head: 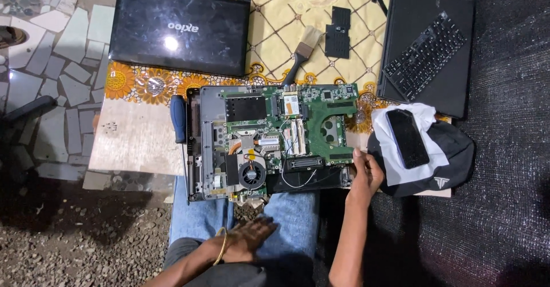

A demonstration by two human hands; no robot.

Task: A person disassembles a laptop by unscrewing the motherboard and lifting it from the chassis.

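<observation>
Opened laptop base (pixel 275 141) sits on the counter (pixel 134 141) just above your knees, green motherboard (pixel 321 120) exposed, round fan (pixel 252 174) at its near-left corner. Use it as the landmark.

Your right hand (pixel 365 175) is at its near-right corner, fingertips (pixel 358 156) touching the edge by the board. Fingers curl loosely; can't tell whether they pinch anything.

Your left hand (pixel 247 238) lies below the base on your jeans-clad thigh, palm down, fingers spread flat, holding nothing. Gold bangle (pixel 220 246) on that wrist.

Blue-handled screwdriver (pixel 179 120) lies right against the base's left edge. Paintbrush (pixel 302 49) just beyond the far edge, handle tip touching it. Small black cover panel (pixel 339 32) further out past the brush. Closed black laptop (pixel 180 26) off the far-left corner. Detached keyboard (pixel 425 55) lies on another black laptop (pixel 452 86) off the far-right corner. Black phone (pixel 407 138) to the right of the base, lying on a white cloth (pixel 395 155) over a black cap (pixel 452 149), near your right hand.
</observation>
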